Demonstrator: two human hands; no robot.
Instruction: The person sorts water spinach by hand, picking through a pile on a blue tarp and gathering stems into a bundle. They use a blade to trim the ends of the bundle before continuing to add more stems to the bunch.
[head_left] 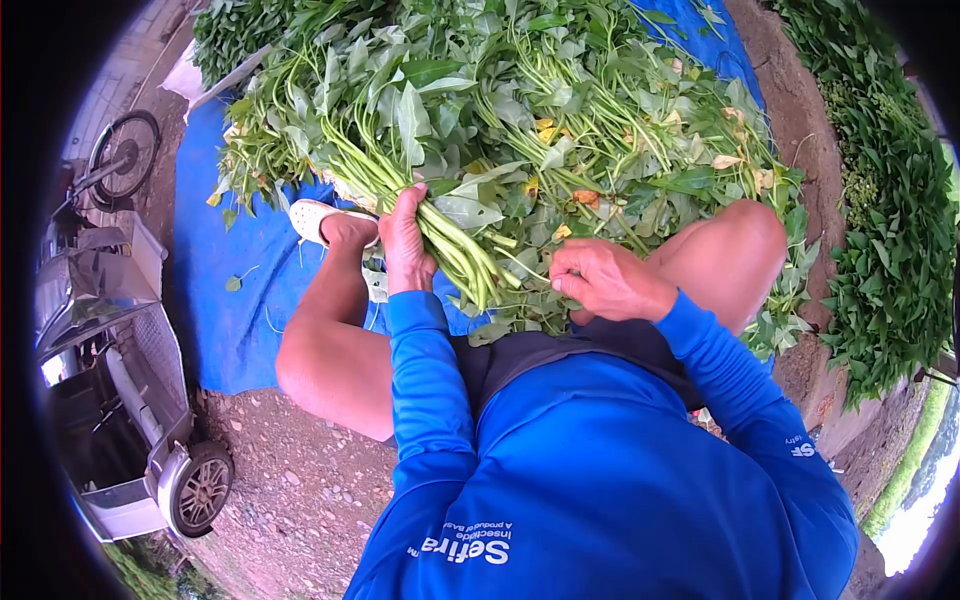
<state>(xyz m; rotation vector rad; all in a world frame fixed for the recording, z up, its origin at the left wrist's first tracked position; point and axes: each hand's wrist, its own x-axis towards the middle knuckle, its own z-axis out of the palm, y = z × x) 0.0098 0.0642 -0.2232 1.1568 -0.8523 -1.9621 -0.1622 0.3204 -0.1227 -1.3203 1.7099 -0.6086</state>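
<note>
A bunch of long green leafy stems is clasped in my left hand, its cut ends pointing down toward my lap and its leaves spreading away up left. My right hand is closed just right of the stem ends, fingers bent together; a thin stem seems to reach its fingertips, too small to make out. Beyond both hands lies a large heap of leafy stems, with some yellow and brown leaves among them.
Blue tarp lies under the heap. My bent legs are either side, with a white clog on one foot. A vehicle with a wheel stands at left. Leafy plants line the right, past a dirt strip.
</note>
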